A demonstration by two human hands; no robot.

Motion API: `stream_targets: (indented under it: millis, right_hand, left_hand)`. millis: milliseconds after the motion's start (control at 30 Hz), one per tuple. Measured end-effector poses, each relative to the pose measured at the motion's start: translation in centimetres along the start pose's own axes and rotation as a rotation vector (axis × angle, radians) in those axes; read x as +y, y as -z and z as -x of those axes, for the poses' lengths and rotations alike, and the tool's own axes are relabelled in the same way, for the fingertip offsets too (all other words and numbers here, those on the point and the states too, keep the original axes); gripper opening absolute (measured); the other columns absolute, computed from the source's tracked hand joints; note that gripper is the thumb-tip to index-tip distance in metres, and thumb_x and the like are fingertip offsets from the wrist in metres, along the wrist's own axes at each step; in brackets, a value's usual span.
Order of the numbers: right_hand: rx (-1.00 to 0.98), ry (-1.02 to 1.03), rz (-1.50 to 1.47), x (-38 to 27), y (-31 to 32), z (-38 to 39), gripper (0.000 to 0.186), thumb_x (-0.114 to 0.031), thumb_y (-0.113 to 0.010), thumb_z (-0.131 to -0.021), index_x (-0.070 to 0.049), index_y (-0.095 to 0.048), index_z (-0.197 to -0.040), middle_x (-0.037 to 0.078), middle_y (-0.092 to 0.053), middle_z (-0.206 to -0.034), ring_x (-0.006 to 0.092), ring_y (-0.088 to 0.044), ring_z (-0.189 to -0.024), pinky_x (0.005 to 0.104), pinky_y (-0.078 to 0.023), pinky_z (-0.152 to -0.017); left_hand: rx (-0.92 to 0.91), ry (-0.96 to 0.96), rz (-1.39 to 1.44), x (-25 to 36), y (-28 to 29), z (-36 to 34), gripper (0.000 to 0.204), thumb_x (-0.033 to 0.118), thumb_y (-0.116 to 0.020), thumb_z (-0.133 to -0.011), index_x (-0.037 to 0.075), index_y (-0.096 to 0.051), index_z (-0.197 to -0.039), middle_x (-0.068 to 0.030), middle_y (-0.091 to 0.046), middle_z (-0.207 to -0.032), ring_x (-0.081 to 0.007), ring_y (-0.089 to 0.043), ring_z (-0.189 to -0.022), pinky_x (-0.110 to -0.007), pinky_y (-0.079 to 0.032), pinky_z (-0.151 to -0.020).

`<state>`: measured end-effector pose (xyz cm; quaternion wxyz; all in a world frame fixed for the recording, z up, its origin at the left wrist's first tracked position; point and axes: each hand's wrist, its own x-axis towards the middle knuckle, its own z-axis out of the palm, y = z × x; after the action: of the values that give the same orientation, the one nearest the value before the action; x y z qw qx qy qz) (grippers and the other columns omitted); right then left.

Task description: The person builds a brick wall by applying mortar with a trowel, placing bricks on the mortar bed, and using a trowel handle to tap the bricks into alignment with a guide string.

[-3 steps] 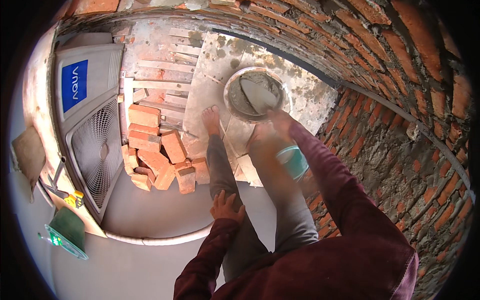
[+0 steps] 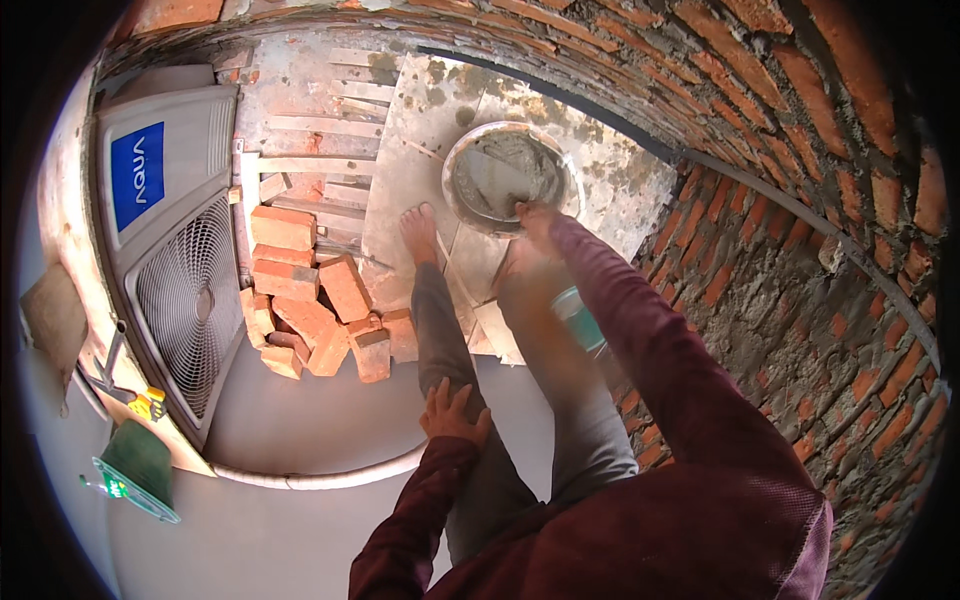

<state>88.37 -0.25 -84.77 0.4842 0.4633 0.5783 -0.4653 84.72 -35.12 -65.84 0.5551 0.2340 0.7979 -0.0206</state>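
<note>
My right hand (image 2: 539,225) is closed at the near rim of a round bucket (image 2: 452,200) of wet grey mortar (image 2: 535,160). It grips a trowel, its handle mostly hidden by the fingers. The trowel's pale blade (image 2: 496,178) lies in the mortar, its outline hard to part from the mix. My left hand (image 2: 455,413) rests on my left knee, fingers spread, holding nothing. Beside my right leg, partly covered by it, is a teal container (image 2: 580,318).
Loose red bricks (image 2: 312,312) are piled left of my feet, near an outdoor air-conditioner unit (image 2: 185,300). The bucket stands on a stained board (image 2: 410,150). Brick walls (image 2: 800,330) rise ahead and at right. A dark green container (image 2: 137,465) is at far left.
My right hand has moved forward and left toward the bucket's inside, and the trowel blade has sunk farther into the mortar. My left hand stays on the knee. The whole view has shifted slightly.
</note>
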Motion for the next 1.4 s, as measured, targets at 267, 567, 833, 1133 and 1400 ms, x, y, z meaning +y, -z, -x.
stream_targets:
  millis: [267,567,833,1133,1400]
  right_hand:
    - [0.384,0.207,0.398,7.4,-3.2,-1.2,0.036,-0.028,-0.037,-0.099,-0.005,-0.058,-0.118,0.021,-0.065,-0.109,0.0369,-0.066,-0.096,0.0495,-0.052,-0.082]
    - [0.588,-0.092,-0.117,9.7,-4.9,-4.5,0.052,-0.048,-0.044,-0.093,-0.003,-0.061,-0.113,0.026,-0.067,-0.099,0.0427,-0.063,-0.100,0.0492,-0.048,-0.091]
    - [0.315,0.257,0.324,9.1,-6.0,-4.2,0.045,-0.031,-0.049,-0.095,0.000,-0.050,-0.128,0.029,-0.049,-0.128,0.0341,-0.050,-0.123,0.0439,-0.043,-0.101]
    - [0.378,0.232,-0.448,3.1,-6.2,-6.5,0.050,-0.034,-0.056,-0.095,0.001,-0.055,-0.130,0.024,-0.061,-0.122,0.0336,-0.057,-0.116,0.0364,-0.042,-0.100]
    - [0.048,0.251,-1.331,6.0,-8.7,-4.1,0.010,-0.011,-0.064,-0.090,-0.010,-0.061,-0.099,-0.004,-0.057,-0.071,0.0052,-0.051,-0.053,0.0221,-0.040,-0.045]
  left_hand:
    - [0.027,-0.011,-0.006,0.0,0.8,-0.3,0.059,0.039,-0.076,-0.071,0.023,-0.061,-0.126,-0.0124,-0.038,-0.148,-0.0352,-0.031,-0.139,-0.054,-0.028,-0.106]
    - [0.023,-0.032,0.030,-0.2,2.1,-0.4,0.057,0.039,-0.075,-0.073,0.022,-0.061,-0.125,-0.0130,-0.037,-0.149,-0.0362,-0.029,-0.140,-0.053,-0.027,-0.108]
    - [0.026,-0.031,-0.012,-0.2,1.8,-0.4,0.056,0.040,-0.075,-0.073,0.023,-0.061,-0.125,-0.0123,-0.039,-0.148,-0.0358,-0.030,-0.140,-0.053,-0.028,-0.107]
    - [0.002,-0.043,-0.064,-0.5,0.5,-0.5,0.059,0.043,-0.076,-0.071,0.022,-0.061,-0.124,-0.0140,-0.039,-0.147,-0.0369,-0.031,-0.139,-0.052,-0.028,-0.110]
    - [0.037,-0.070,-0.079,0.4,0.2,-0.5,0.061,0.045,-0.076,-0.071,0.022,-0.061,-0.125,-0.0150,-0.040,-0.147,-0.0385,-0.031,-0.138,-0.053,-0.027,-0.110]
